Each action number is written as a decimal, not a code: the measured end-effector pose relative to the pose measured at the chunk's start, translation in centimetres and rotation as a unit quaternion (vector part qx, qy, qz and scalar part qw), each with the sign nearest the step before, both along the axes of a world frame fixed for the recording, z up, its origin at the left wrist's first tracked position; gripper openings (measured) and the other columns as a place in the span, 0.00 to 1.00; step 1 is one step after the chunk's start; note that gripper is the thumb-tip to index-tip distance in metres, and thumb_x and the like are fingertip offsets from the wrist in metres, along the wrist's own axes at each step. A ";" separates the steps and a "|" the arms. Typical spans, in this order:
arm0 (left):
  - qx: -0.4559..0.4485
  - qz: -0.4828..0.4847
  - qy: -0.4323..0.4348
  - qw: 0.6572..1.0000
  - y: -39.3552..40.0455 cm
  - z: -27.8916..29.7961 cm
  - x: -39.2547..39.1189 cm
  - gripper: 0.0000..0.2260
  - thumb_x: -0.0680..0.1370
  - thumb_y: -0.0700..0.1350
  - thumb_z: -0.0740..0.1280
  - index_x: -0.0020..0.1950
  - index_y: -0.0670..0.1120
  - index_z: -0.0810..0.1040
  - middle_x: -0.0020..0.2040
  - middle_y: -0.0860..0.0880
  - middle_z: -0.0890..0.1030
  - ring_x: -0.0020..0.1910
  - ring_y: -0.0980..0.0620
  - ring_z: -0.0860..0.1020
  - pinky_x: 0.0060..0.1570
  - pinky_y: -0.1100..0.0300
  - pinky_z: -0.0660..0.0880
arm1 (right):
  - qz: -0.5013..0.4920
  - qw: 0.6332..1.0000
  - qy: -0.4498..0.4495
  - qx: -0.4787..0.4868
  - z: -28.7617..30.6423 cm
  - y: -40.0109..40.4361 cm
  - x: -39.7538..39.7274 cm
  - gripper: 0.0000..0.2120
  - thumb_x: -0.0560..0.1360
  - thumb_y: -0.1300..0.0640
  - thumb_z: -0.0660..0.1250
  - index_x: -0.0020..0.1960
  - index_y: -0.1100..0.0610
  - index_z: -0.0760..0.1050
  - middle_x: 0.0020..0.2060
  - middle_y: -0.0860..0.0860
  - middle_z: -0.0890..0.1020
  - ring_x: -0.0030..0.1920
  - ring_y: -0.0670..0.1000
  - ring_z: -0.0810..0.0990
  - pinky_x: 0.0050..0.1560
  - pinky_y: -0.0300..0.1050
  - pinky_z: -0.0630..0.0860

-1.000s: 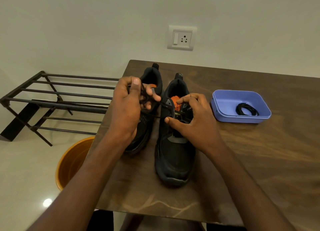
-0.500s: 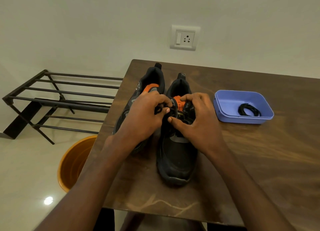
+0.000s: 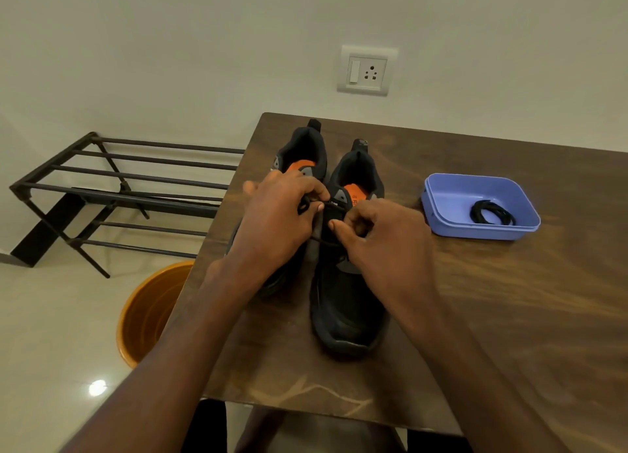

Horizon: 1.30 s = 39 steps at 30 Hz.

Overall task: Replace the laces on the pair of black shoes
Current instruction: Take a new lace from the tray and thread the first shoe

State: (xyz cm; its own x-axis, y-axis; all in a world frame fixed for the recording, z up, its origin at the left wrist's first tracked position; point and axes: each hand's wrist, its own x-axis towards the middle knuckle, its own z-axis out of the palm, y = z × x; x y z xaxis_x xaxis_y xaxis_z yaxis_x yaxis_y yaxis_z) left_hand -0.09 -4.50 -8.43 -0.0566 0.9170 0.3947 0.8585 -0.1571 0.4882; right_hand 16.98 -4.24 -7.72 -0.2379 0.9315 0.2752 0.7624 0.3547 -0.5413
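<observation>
1. Nearest the camera, the two forearms come up over the near edge of the wooden table (image 3: 509, 316) and meet above the pair of black shoes, which stand side by side with toes toward the person and heels toward the wall.
2. The right shoe (image 3: 346, 310) lies with its long axis running straight away from the person; its toe is bare of any hand, and both hands work over its throat near the orange tongue.
3. The right hand (image 3: 384, 248) sits directly above that shoe, fingers curled, thumb and forefinger pinching what looks like a section of the black lace (image 3: 324, 240) at the eyelets.
4. The left hand (image 3: 275, 228) reaches across the left shoe (image 3: 302, 153), which it mostly hides, and pinches a loop of the same lace, drawn out sideways to the left.
5. So the lace runs crosswise between the hands, at right angles to the shoe's long axis. I judge the next pull should go leftward; the right hand is nearer the eyelets and better placed to steady the shoe.
6. Farther right, well apart from the shoes, a blue plastic tray (image 3: 441, 211) holds a coiled black lace (image 3: 492, 213), untouched.
</observation>
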 end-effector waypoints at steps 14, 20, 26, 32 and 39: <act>-0.002 0.014 -0.046 0.999 -1.3 2.2 1.2 0.09 0.81 0.54 0.68 0.62 0.59 0.79 0.62 0.62 0.77 0.66 0.58 0.73 0.67 0.52 0.59 | 0.096 0.730 0.626 -0.258 6.0 0.0 5.4 0.04 0.80 0.60 0.63 0.52 0.56 0.77 0.37 0.50 0.77 0.28 0.46 0.69 0.32 0.41 0.69; -0.023 -0.196 -0.322 0.926 -2.4 5.5 3.6 0.12 0.86 0.45 0.61 0.64 0.42 0.81 0.53 0.47 0.85 0.55 0.53 0.83 0.58 0.57 0.80 | 0.132 0.896 0.387 -0.171 6.0 -0.8 4.9 0.06 0.82 0.61 0.65 0.54 0.57 0.82 0.37 0.53 0.83 0.25 0.48 0.65 0.24 0.40 0.62; -0.094 -0.019 0.014 0.995 -2.1 3.4 1.2 0.07 0.81 0.51 0.69 0.45 0.57 0.84 0.51 0.57 0.78 0.56 0.58 0.74 0.62 0.51 0.60 | -0.074 0.918 0.378 -0.095 3.8 0.9 6.5 0.01 0.77 0.56 0.74 0.48 0.50 0.84 0.36 0.45 0.86 0.31 0.39 0.77 0.34 0.32 0.75; -0.021 -0.109 -0.098 0.989 -2.1 3.4 2.4 0.14 0.81 0.58 0.67 0.64 0.54 0.81 0.57 0.59 0.81 0.60 0.59 0.78 0.65 0.48 0.74 | 0.039 0.944 0.311 -0.098 3.0 0.6 4.2 0.03 0.75 0.57 0.76 0.49 0.54 0.85 0.42 0.47 0.87 0.45 0.42 0.86 0.45 0.32 0.79; -0.087 -0.103 -0.130 0.982 -2.0 3.3 2.0 0.07 0.80 0.44 0.72 0.54 0.55 0.86 0.44 0.56 0.85 0.43 0.61 0.82 0.53 0.57 0.81 | 0.003 0.920 0.379 -0.105 2.4 1.2 4.7 0.05 0.76 0.57 0.75 0.49 0.59 0.85 0.36 0.45 0.85 0.35 0.37 0.81 0.35 0.29 0.74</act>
State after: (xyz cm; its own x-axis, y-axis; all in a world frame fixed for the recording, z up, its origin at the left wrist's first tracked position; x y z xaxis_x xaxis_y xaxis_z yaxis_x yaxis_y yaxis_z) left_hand 1.94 -6.55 -5.13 0.0589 0.9721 0.2270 0.6593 -0.2086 0.7224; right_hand 21.69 -3.07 -5.34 -0.0567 0.9822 0.1790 0.1369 0.1853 -0.9731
